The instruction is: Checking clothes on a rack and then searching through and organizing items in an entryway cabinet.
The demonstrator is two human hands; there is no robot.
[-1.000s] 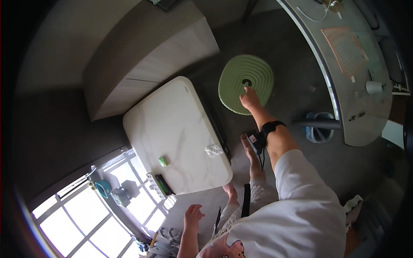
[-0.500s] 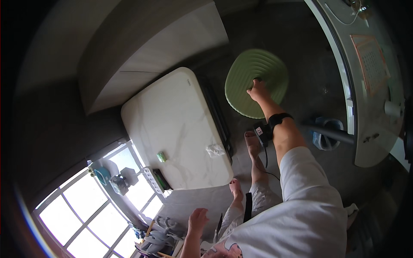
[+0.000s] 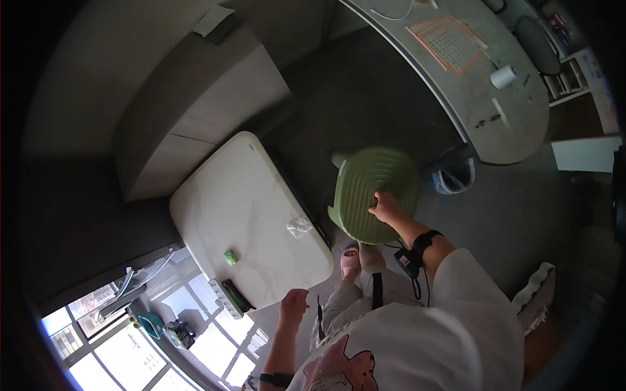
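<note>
The ribbed green stool (image 3: pixel 366 186) tilts, two legs (image 3: pixel 333 214) showing.

- Saw a white, grey-veined table (image 3: pixel 222 195) with rounded corners, bearing a small green packet (image 3: pixel 231 257) toward the window and a crumpled clear plastic wrapper (image 3: pixel 299 227) near the right edge.
- Could not place the long black-and-green object (image 3: pixel 236 295) at the lower corner as on the table or beside it.
- Found on the pale grey, round-ended desk (image 3: pixel 518 133) an orange-bordered printed sheet (image 3: pixel 450 42), a white cylinder (image 3: pixel 503 77) and small dark pieces (image 3: pixel 488 121).
- Noted a blue-lined waste bin (image 3: pixel 453 182) on the dark grey floor (image 3: pixel 482 221), near the desk.
</note>
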